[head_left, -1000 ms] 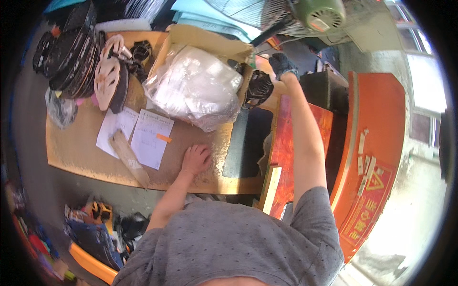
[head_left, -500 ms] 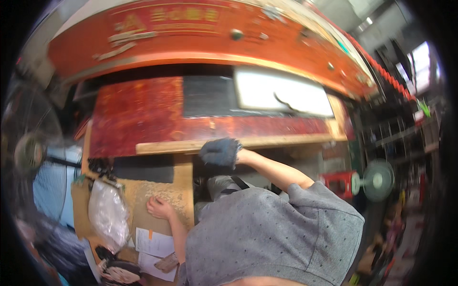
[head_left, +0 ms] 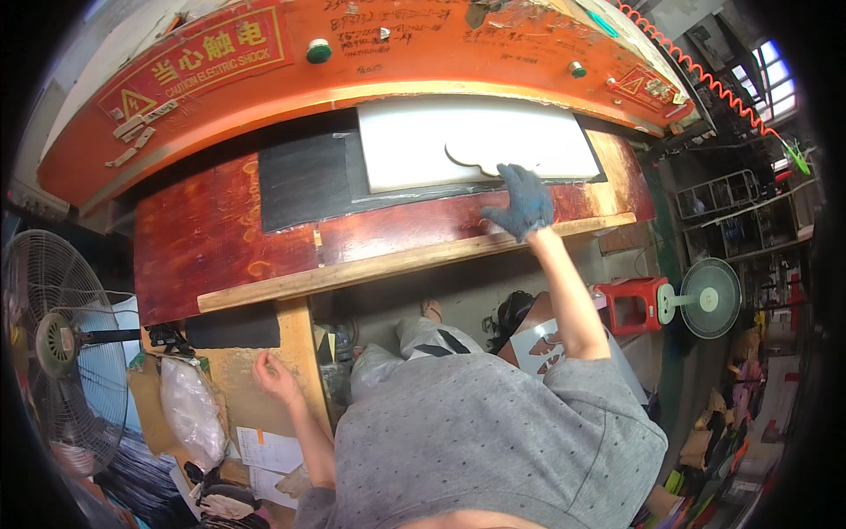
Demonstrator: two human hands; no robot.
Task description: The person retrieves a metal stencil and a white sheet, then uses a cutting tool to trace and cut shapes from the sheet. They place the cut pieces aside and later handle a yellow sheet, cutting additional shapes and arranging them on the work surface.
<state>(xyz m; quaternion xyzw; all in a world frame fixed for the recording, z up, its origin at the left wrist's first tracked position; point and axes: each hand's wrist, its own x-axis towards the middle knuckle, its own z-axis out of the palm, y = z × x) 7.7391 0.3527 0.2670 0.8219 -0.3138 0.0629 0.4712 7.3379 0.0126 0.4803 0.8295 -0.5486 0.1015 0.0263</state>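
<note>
My right hand, in a dark blue-grey work glove, reaches to the front edge of a white board. Its fingers and thumb are apart, and the fingertips are at the right end of a thin, dark, curved strip lying on the board. Whether they touch the strip I cannot tell. My bare left hand is over a wooden side table, fingers loosely bent and apart, holding nothing. Beneath the board is a black sheet on the reddish-brown worktop.
An orange machine beam spans the far side above the worktop. A wooden strip edges its front. On the side table lie a clear plastic bag and papers. Fans stand left and right, the latter beside a red stool.
My right hand has moved from the worktop's front edge forward and right to the white board, its fingers spreading. The whole view has shifted; my left hand stays over the side table.
</note>
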